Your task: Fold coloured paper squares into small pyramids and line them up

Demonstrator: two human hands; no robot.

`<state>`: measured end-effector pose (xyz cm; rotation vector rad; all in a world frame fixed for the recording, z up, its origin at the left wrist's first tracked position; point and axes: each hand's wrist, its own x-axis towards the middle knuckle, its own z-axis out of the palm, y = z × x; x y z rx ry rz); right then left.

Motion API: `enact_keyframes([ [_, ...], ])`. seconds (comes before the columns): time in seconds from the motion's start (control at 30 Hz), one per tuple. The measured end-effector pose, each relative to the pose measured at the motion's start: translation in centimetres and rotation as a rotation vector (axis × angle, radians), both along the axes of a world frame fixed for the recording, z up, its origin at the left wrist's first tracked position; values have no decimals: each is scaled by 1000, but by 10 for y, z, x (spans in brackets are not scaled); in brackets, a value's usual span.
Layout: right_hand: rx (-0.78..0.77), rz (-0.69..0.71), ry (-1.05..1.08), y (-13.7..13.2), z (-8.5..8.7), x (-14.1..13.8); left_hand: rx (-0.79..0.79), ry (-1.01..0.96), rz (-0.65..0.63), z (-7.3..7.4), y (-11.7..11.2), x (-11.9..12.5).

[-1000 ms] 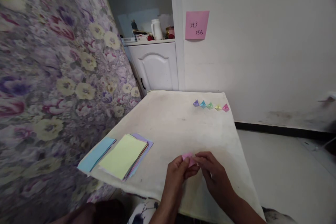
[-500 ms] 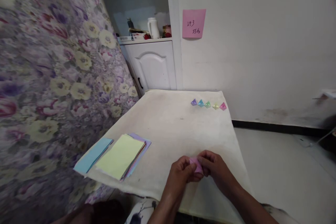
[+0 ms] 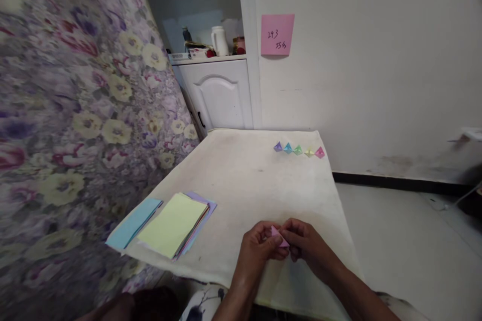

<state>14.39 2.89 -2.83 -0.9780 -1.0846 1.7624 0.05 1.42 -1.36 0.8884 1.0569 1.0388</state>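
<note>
Both my hands meet over the near part of a cream-covered table point(image 3: 248, 175). My left hand point(image 3: 258, 251) and my right hand point(image 3: 307, 246) pinch a small folded pink paper piece point(image 3: 277, 235) between their fingertips; only a corner of it shows. A stack of coloured paper sheets point(image 3: 171, 223), yellow on top with blue beside it, lies at the table's near left. A row of several small folded paper shapes point(image 3: 298, 150), purple to pink, sits at the far right edge.
A flowered fabric surface point(image 3: 75, 110) rises along the left. A white cabinet point(image 3: 218, 93) with a jug and jars on top stands behind the table. A pink note point(image 3: 277, 34) is stuck to the white wall. Bare floor point(image 3: 406, 241) lies to the right.
The pink paper has been folded smaller and now sits deeper between my fingertips. My hands have drawn closer together. The camera shifted slightly.
</note>
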Motion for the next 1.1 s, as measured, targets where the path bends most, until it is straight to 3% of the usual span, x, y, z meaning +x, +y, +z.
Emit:
enact_keyframes([
  [0.2, 90, -31, -85, 1, 3, 1, 12, 92, 33, 3, -2, -2],
  [0.57, 197, -17, -284, 4, -4, 0, 250, 311, 53, 4, -5, 0],
  [0.8, 181, 31, -188, -2, -5, -3, 390, 547, -18, 8, -7, 3],
  [1.1, 117, -16, 93, -4, 0, -1, 238, 340, 129, 14, -9, 2],
])
